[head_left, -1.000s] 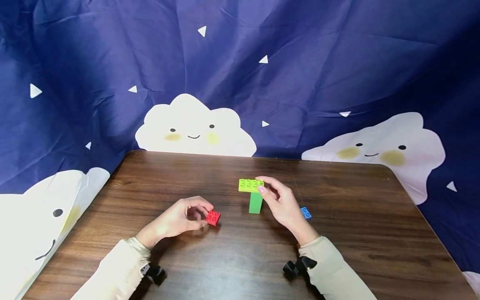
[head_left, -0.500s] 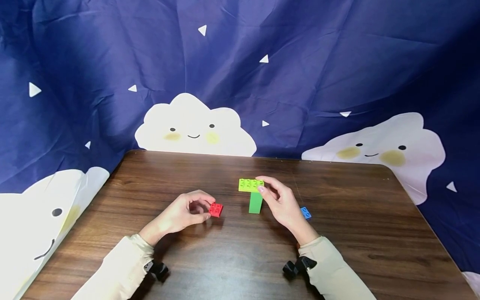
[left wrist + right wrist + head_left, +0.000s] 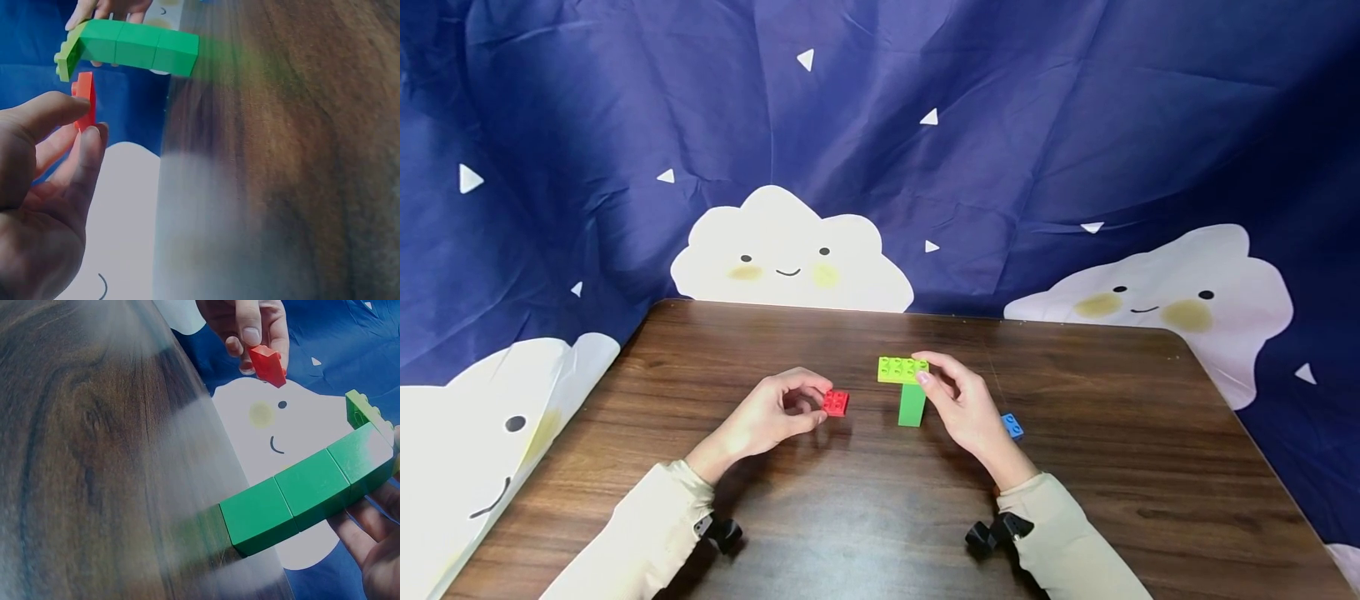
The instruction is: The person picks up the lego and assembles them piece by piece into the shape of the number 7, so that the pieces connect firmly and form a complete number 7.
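My left hand (image 3: 767,419) pinches a thin red toy brick (image 3: 836,403) between thumb and fingers, raised above the table. To its right stands a column of stacked green bricks (image 3: 911,406), three high in the right wrist view. Across the column's top lies a lime-green plate (image 3: 895,369) with studs, overhanging to the left. The thumb and fingers of my right hand (image 3: 961,408) hold this plate's right end. A gap separates the red brick (image 3: 86,103) from the lime-green plate (image 3: 70,53) in the left wrist view.
A blue brick (image 3: 1012,426) lies on the brown wooden table (image 3: 1112,467), just right of my right wrist and partly hidden by it. Behind the table hangs a dark blue cloth (image 3: 850,108) with cloud prints. Each sleeve carries a black wrist camera.
My left hand has moved away from me and slightly right, carrying the red brick closer to the green column. My right hand and the column have stayed put.
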Demonstrator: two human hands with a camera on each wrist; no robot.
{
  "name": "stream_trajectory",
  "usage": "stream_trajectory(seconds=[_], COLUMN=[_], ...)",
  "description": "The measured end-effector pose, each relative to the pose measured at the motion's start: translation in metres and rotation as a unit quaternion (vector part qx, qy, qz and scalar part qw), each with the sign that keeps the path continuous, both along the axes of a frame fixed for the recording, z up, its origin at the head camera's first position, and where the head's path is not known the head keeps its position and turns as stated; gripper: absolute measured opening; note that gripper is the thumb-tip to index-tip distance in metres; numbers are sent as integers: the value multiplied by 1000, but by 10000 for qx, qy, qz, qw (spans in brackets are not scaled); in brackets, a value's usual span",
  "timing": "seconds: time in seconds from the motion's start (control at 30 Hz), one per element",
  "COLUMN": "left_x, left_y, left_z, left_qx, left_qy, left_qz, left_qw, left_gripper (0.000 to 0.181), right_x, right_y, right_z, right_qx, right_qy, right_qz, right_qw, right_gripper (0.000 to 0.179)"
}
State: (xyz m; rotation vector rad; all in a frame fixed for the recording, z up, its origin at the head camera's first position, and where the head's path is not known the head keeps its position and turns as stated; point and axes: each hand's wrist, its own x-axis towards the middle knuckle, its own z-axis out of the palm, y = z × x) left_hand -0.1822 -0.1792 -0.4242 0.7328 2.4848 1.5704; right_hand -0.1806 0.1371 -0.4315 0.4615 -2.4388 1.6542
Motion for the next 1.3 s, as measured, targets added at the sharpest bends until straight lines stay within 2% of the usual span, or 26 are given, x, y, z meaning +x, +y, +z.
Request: stream_trajectory(seconds=[0.2, 0.4, 0.7, 1.07, 1.3], left_x=[-2, -5, -9, -11, -13], left_y=[3, 7, 12, 21, 26], left_z=[4, 8, 11, 20, 26], left_qx=[-115, -33, 37, 71, 324], left_qy=[118, 398, 661, 524, 358], left_qz=[117, 142, 157, 296, 213], left_qw=[9998, 9991, 9977, 9982, 9986], left_gripper=[35, 34, 29, 33, 36], right_x=[0, 0, -1, -1, -1], right_y=[0, 0, -1, -1, -1], right_z=[1, 1, -3, -2, -2], right_qx=[28, 6, -252, -169, -138], right_qy=[-37, -92, 105, 146, 136], right_qz=[-13, -15, 79, 30, 17], right_qw=[10000, 10000, 9996, 9997, 9998], right_gripper=[32, 32, 29, 29, 29])
